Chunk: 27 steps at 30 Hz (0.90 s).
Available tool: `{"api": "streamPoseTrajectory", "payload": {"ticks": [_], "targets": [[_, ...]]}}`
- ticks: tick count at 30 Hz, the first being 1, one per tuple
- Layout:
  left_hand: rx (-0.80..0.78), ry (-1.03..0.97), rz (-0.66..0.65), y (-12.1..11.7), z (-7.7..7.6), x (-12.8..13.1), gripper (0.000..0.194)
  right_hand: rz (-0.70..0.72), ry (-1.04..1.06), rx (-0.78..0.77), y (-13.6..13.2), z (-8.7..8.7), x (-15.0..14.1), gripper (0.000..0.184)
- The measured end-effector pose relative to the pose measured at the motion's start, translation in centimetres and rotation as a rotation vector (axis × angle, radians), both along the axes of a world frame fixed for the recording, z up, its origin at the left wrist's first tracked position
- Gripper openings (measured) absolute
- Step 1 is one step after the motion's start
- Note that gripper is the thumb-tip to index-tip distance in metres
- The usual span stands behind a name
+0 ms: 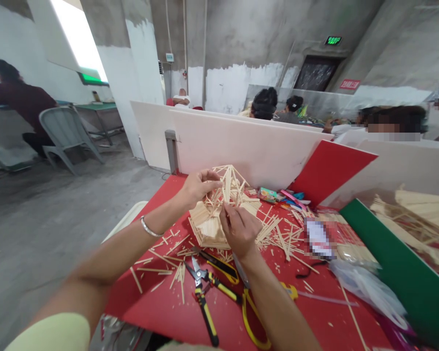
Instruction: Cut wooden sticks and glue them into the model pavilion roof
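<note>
A small model built of thin wooden sticks (208, 229) stands on the red table, with a broad slatted base and a peaked stick frame (231, 183) on top. My left hand (201, 187) is at the frame's upper left, thumb and fingers closed on its sticks. Lower down, at the front, my right hand (239, 226) pinches the bottom of a narrow strip of sticks (227, 187) in the frame. My fingers partly hide the contact points. Pruning shears (205, 287) with yellow-black handles, a utility knife (217, 265) and yellow-handled scissors (250, 317) lie in front.
Loose sticks (281, 236) and offcuts litter the red table (161, 302). On the right are packaged sticks (351, 239), a plastic bag (369, 287) and a green board (398, 263). White partitions (241, 141) border the back; people sit beyond. A grey chair (68, 131) stands left.
</note>
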State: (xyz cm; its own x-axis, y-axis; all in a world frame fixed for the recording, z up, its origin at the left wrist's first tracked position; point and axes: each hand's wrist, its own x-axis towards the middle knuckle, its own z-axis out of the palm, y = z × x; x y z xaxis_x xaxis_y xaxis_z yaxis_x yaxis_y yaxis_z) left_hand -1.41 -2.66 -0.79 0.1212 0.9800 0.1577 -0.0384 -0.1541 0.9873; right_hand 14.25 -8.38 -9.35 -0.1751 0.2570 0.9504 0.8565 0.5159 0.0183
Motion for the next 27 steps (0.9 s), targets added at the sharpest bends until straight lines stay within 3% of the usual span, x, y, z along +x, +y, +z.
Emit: {"api": "streamPoseTrajectory", "payload": {"ticks": [3,10,17,21,27], "targets": [[0.100,0.028,0.126,-2.4,-0.1,-0.6,0.020,0.018,0.009,0.023,-1.3,0.4,-0.2,0.027],[-0.126,-0.207,-0.102,-7.4,-2.3,-1.3,0.030,0.095,-0.026,-0.027,-5.5,-0.2,-1.4,0.033],[-0.262,-0.304,-0.062,-11.1,-3.7,-0.8,0.033,0.148,-0.012,-0.015,-8.7,-0.5,-2.5,0.029],[-0.270,-0.344,0.025,-12.1,-6.5,-0.7,0.033,0.158,-0.049,-0.232,-10.6,-2.9,-2.3,0.027],[-0.205,-0.159,0.082,-13.7,-13.8,-2.4,0.023,0.043,0.001,-0.645,-13.2,-9.2,-0.3,0.020]]}}
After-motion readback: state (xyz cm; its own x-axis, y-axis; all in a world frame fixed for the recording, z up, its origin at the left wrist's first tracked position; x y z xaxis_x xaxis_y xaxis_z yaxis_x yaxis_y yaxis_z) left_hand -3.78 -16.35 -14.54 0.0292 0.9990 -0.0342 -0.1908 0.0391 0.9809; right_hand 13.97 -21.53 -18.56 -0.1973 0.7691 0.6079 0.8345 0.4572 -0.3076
